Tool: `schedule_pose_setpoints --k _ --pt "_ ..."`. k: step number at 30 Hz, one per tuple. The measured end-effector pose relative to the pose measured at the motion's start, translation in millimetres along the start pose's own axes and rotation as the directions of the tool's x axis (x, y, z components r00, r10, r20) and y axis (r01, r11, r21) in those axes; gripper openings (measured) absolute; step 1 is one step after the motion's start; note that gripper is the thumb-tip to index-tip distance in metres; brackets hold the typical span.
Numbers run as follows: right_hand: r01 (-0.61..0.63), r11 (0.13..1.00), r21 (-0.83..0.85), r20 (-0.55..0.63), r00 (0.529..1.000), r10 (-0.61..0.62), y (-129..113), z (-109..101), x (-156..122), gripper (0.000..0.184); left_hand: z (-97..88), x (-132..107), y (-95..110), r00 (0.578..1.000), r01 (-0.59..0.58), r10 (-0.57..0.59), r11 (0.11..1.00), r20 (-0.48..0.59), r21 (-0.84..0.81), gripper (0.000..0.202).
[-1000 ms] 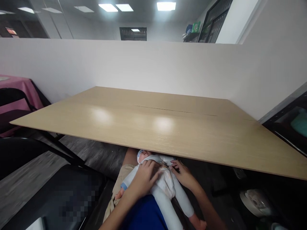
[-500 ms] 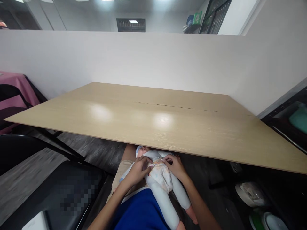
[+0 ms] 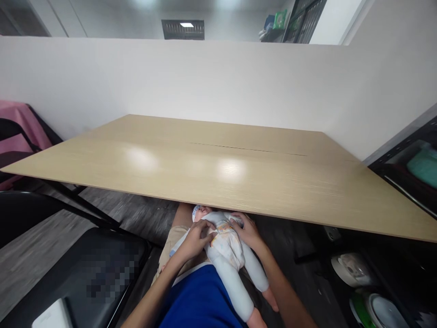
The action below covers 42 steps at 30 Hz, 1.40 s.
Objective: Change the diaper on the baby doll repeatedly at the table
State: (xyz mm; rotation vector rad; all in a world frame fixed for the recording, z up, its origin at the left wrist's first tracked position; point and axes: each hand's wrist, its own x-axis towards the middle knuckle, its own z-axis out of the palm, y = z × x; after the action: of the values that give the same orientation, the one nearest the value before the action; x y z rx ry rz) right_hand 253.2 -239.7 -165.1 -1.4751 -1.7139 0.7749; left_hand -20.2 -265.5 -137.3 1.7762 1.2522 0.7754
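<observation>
A baby doll (image 3: 224, 217) in a white body suit lies on its back across my lap, its head partly under the table edge. Around its hips sits a white diaper (image 3: 229, 246) with a coloured print at the waistband. My left hand (image 3: 197, 238) is at the waistband on the left side, fingers and thumb curled on the diaper's edge. On the opposite side, my right hand (image 3: 248, 231) rests against the doll's waist and arm, with thumb and fingers apart. Some fingertips are too small to make out.
A wooden table (image 3: 191, 159) spreads in front, its near edge just above the doll. A black chair (image 3: 102, 269) stands to the left with a white object (image 3: 53, 315) on it. White and green containers (image 3: 372, 305) sit low at the right.
My right hand has eased its pinch at the waistband and lies further up the doll's side. My left hand stays at the diaper's left side. The view has shifted slightly.
</observation>
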Motion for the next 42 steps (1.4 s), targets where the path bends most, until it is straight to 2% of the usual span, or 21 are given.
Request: schedule_pose_setpoints --k 3,8,13,18,21,25,28,30,33,35,37,39,40,42 --pt "0.104 0.994 0.019 0.143 0.984 -0.106 -25.5 4.1 3.2 0.030 -0.2 4.4 -3.0 1.000 0.004 -0.004 1.000 0.016 -0.014 0.024" --pt "0.196 0.979 0.056 0.358 0.911 -0.203 -49.7 8.8 11.6 0.023 0.8 13.3 -7.1 0.999 0.021 -0.021 1.000 0.028 -0.012 0.025" --pt "0.169 0.986 0.009 0.364 0.917 -0.161 -56.0 11.3 16.7 0.017 -0.3 12.3 -5.3 0.999 0.032 -0.031 0.999 0.036 -0.022 0.025" --pt "0.115 0.993 -0.002 0.341 0.934 -0.107 -64.8 8.3 8.6 0.022 -13.2 -9.5 3.2 0.998 -0.001 0.006 0.997 0.068 -0.078 0.029" --pt "0.087 0.996 -0.006 0.328 0.941 -0.080 -77.5 -6.8 -5.3 0.030 -27.4 -32.7 3.4 0.992 0.000 0.021 0.986 0.123 -0.170 0.032" --pt "0.065 0.998 0.006 0.363 0.930 -0.063 -93.8 -46.4 -36.2 0.046 -47.9 -66.1 -8.0 0.984 0.093 -0.063 0.980 0.168 -0.178 0.041" --pt "0.000 1.000 0.006 0.358 0.934 -0.002 -92.1 -75.5 -66.6 0.063 -57.7 -84.2 -16.6 0.966 0.158 -0.113 0.970 0.231 -0.187 0.048" --pt "-0.074 0.997 0.021 0.351 0.934 0.062 -84.7 -87.1 -85.5 0.077 -59.7 -88.1 -16.7 0.949 0.200 -0.130 0.952 0.288 -0.232 0.050" --pt "-0.143 0.989 0.028 0.399 0.909 0.120 -75.3 -91.5 -104.0 0.087 -56.6 -76.0 -5.7 0.943 0.190 -0.118 0.958 0.311 -0.214 0.053" --pt "-0.133 0.991 -0.010 0.423 0.898 0.124 -75.4 -88.4 -109.0 0.079 -49.7 -56.0 7.7 0.965 0.078 -0.051 0.992 0.259 -0.098 0.051" --pt "-0.097 0.994 -0.048 0.433 0.895 0.108 -80.2 -83.2 -110.1 0.066 -37.2 -29.0 23.1 0.976 -0.089 0.076 0.995 0.206 0.052 0.042" --pt "-0.068 0.995 -0.078 0.433 0.896 0.095 -85.7 -77.4 -110.3 0.055 -17.2 1.0 37.5 0.947 -0.250 0.211 0.957 0.241 0.145 0.033" --pt "-0.063 0.994 -0.094 0.429 0.898 0.097 -87.5 -74.7 -110.8 0.051 -4.3 15.9 43.7 0.917 -0.321 0.262 0.932 0.301 0.168 0.032" --pt "-0.068 0.990 -0.126 0.415 0.903 0.115 -87.2 -70.0 -113.9 0.047 25.6 43.1 53.0 0.838 -0.416 0.280 0.883 0.467 0.217 0.048"
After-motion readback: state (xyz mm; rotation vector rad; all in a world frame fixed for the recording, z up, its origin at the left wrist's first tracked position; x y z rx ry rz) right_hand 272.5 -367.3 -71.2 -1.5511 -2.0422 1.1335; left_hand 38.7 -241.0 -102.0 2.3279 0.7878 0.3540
